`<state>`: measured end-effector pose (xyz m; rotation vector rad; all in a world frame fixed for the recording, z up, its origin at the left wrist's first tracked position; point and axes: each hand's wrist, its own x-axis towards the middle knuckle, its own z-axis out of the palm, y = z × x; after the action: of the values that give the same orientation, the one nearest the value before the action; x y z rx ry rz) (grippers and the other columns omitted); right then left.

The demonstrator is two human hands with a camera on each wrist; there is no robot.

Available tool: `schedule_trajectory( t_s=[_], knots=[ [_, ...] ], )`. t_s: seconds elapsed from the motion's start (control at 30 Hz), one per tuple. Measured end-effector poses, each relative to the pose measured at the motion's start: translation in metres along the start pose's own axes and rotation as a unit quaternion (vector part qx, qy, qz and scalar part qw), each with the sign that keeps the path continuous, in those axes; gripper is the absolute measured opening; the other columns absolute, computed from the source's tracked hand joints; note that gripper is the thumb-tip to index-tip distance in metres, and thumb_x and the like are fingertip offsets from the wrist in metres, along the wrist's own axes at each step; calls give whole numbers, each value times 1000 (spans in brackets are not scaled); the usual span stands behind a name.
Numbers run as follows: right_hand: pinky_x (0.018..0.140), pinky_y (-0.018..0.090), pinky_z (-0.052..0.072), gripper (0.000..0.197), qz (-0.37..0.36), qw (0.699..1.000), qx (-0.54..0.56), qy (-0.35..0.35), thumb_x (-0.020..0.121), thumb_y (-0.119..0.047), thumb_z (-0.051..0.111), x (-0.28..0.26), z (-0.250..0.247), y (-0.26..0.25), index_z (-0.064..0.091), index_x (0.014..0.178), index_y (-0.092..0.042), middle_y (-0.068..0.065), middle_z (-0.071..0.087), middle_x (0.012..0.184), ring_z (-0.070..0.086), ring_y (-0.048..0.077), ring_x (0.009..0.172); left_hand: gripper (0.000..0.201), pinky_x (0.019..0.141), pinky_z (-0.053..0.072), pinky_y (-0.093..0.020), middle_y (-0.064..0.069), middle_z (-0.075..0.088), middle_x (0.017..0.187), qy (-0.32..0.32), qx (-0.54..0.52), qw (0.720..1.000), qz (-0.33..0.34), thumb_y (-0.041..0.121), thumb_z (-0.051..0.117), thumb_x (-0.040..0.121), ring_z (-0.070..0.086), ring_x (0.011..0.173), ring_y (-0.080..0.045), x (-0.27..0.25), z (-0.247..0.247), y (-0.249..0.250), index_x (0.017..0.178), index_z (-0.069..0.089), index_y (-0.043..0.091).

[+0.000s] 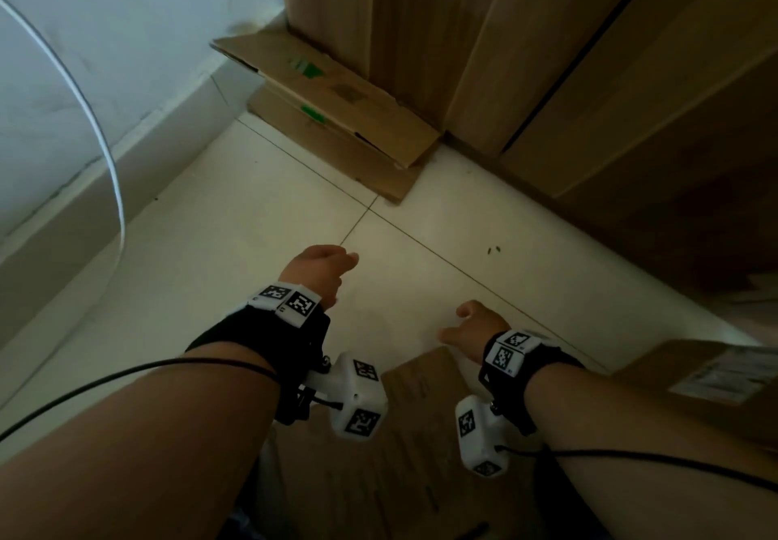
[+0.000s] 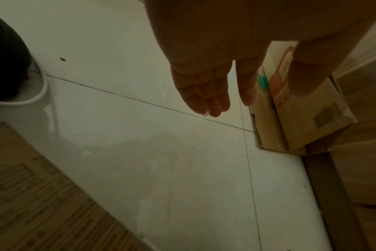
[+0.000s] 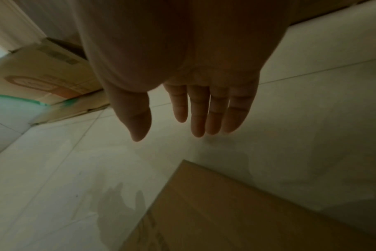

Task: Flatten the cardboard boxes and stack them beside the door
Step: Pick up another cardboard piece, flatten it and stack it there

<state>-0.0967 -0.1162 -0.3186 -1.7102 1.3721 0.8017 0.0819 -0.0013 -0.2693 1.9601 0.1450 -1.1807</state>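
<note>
A stack of flattened cardboard boxes (image 1: 332, 114) with green tape lies on the floor against the wooden door frame (image 1: 404, 34); it also shows as the stack (image 2: 307, 118) and the stack (image 3: 43, 81) in the wrist views. My left hand (image 1: 324, 270) hovers over the tiles with straight fingers (image 2: 206, 95), holding nothing. My right hand (image 1: 471, 329) hangs lower right, fingers (image 3: 204, 110) straight and empty. A printed cardboard box (image 1: 404, 455) lies beneath my forearms, seen as the box (image 2: 43, 203) and the box (image 3: 236, 212). Another box (image 1: 707, 384) with a white label sits at the right.
Pale floor tiles (image 1: 252, 245) spread between the hands and the stack. A white wall with a skirting board (image 1: 105, 169) runs on the left. The wooden door (image 1: 652, 76) stands at the right. Black cables trail from both wrists.
</note>
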Motion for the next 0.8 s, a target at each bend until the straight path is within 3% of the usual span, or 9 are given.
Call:
schedule_trajectory(
  t_s=[0.1,0.2,0.37,0.47,0.6,0.7,0.8],
  knots=[
    [98,30,42,65,13,1000,-17,-11,83,-38,62,-3,5,8,38,138,-13,9,46,142,49,27,124,39,90,49,-40,-10,57,101,-1,9,1000,-5,25,60,87,54,90,-23,1,2,-6,123,57,13],
    [96,30,42,57,19,998,-49,-44,85,-39,60,-8,10,13,48,132,-7,12,52,137,52,28,122,37,81,48,-36,-10,58,100,-5,14,1000,-12,25,60,86,54,80,-19,2,2,-14,122,58,14],
    [94,29,44,49,8,994,-81,-77,85,-31,64,-11,22,16,55,126,-6,12,58,132,55,27,119,39,81,47,-34,-10,58,100,-10,29,999,-15,26,60,87,53,70,-15,6,-1,-23,123,57,14],
    [99,30,42,50,12,992,-87,-96,87,-27,62,-9,26,11,51,132,-7,12,53,138,52,28,124,41,81,46,-34,-8,58,102,-12,32,999,-16,26,60,87,56,87,-20,8,-4,-24,125,56,12],
    [105,32,38,53,-4,993,-57,-105,90,-29,58,-10,23,2,46,137,-7,11,48,143,48,28,129,41,82,45,-32,-13,61,113,-10,35,999,-10,25,61,86,59,98,-25,7,-8,-19,125,57,11],
    [100,30,40,46,-24,996,4,-88,93,-27,54,-15,12,-10,50,134,-7,11,52,139,50,28,125,42,92,47,-33,-13,61,124,-10,47,999,-1,26,61,86,58,115,-28,2,-11,-13,126,57,12],
    [98,34,44,39,-56,997,21,-50,93,-27,52,-20,-2,-20,55,127,-8,12,57,132,55,29,118,43,102,45,-39,-12,60,128,3,80,997,19,29,62,84,56,117,-29,-9,-17,-6,124,58,13]
  ],
)
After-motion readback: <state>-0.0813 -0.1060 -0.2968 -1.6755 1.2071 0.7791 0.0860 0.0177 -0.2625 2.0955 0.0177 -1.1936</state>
